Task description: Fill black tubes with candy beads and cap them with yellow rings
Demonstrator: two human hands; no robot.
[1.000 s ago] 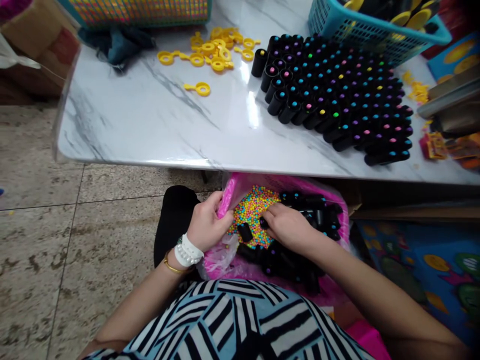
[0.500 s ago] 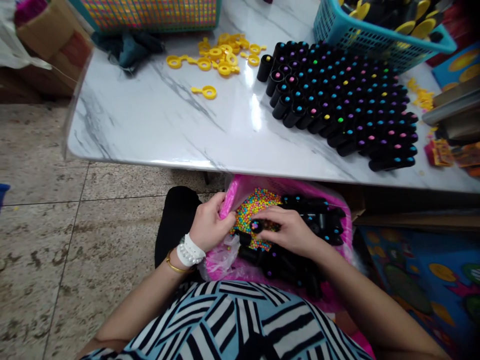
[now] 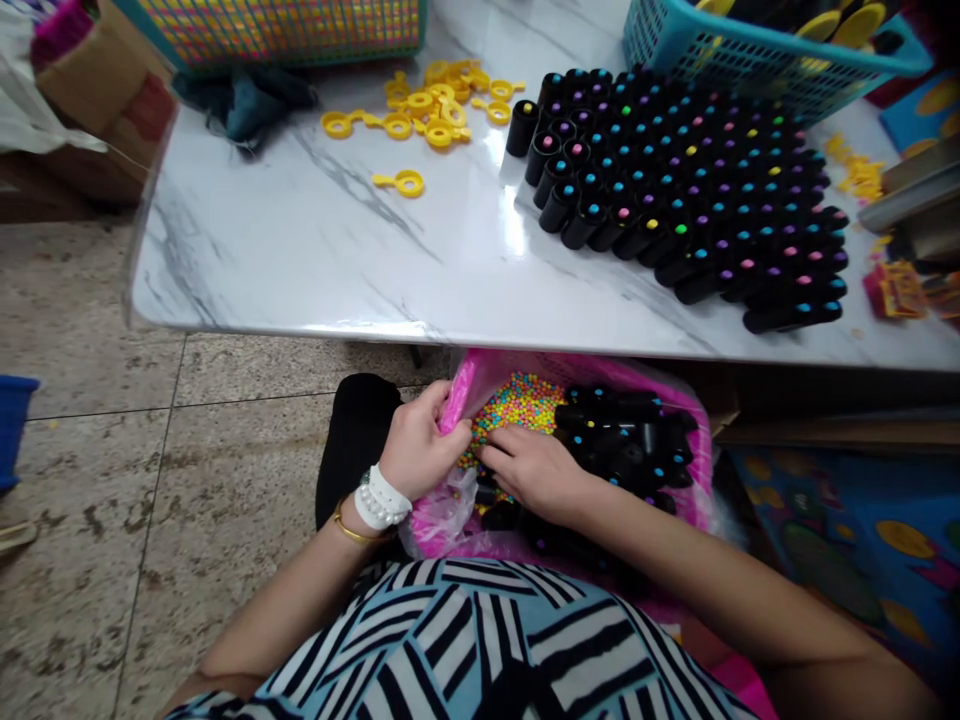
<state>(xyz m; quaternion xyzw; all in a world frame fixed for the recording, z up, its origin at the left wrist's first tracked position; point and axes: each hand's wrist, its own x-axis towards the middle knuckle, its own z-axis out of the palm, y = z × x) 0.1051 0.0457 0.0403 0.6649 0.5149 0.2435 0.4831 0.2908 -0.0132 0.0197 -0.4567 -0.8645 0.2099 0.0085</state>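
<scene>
A pink basket (image 3: 701,440) lined with clear plastic rests below the table edge. My left hand (image 3: 421,445) is closed on its left rim. Inside the basket my right hand (image 3: 536,472) reaches down at the small colourful beads (image 3: 525,400), its fingers bent and their tips partly hidden; whatever it may hold does not show. Several black tubes (image 3: 630,455) with coloured dots at their ends lie in the basket to the right of the beads and below my right hand.
On the marble-patterned table (image 3: 300,270) stand many black tubes (image 3: 637,235) in rows. Yellow ring pieces (image 3: 439,105), a dark cloth (image 3: 247,105), a teal basket (image 3: 757,70) and another basket (image 3: 285,50) are also there. A blue container (image 3: 15,425) is at the far left.
My right hand has moved slightly left and down into the beads; the black tube between its fingers no longer shows. The left hand keeps its hold. The view has shifted slightly.
</scene>
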